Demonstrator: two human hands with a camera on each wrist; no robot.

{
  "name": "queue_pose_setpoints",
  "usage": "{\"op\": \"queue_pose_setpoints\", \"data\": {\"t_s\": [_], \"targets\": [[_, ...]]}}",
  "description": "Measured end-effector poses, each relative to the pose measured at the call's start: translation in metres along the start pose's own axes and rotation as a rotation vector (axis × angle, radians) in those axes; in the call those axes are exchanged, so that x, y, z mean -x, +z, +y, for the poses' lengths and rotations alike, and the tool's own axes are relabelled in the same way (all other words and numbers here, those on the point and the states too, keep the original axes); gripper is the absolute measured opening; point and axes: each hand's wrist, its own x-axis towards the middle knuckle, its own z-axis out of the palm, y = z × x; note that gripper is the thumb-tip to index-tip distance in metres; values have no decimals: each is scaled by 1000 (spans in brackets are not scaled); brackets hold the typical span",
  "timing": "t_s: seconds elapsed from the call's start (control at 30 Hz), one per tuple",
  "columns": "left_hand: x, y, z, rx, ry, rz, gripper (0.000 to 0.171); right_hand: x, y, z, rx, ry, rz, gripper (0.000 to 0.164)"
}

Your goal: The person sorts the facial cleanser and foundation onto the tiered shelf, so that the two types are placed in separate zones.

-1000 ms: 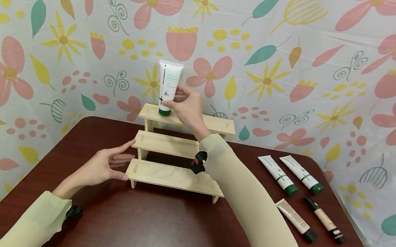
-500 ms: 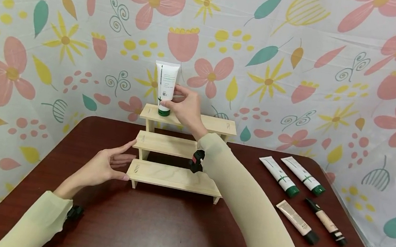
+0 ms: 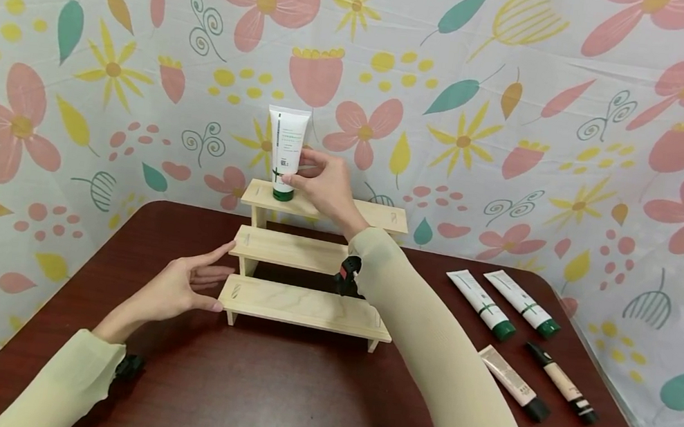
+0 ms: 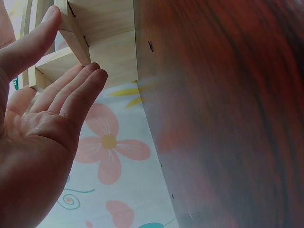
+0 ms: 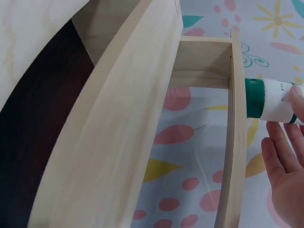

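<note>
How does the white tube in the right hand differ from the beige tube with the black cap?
Pose: the white tube is upright at the top shelf, while the beige tube lies on the table.
Caps: the white tube has a green cap, the beige tube a black cap.
Contact: the right hand holds the white tube; no hand touches the beige tube.
Both are capped tubes.
</note>
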Motion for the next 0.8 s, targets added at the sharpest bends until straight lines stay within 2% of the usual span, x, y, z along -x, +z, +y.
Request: {"op": "queue_pose_setpoints", "data": {"t_s": [0.6,0.8], "targets": [[-1,1,1,12,4,-9,107,1,0,0,-28,0,-5,55],[0,1,1,16,0,-9,107,8,-8,5,-34,-21,-23,53]]}}
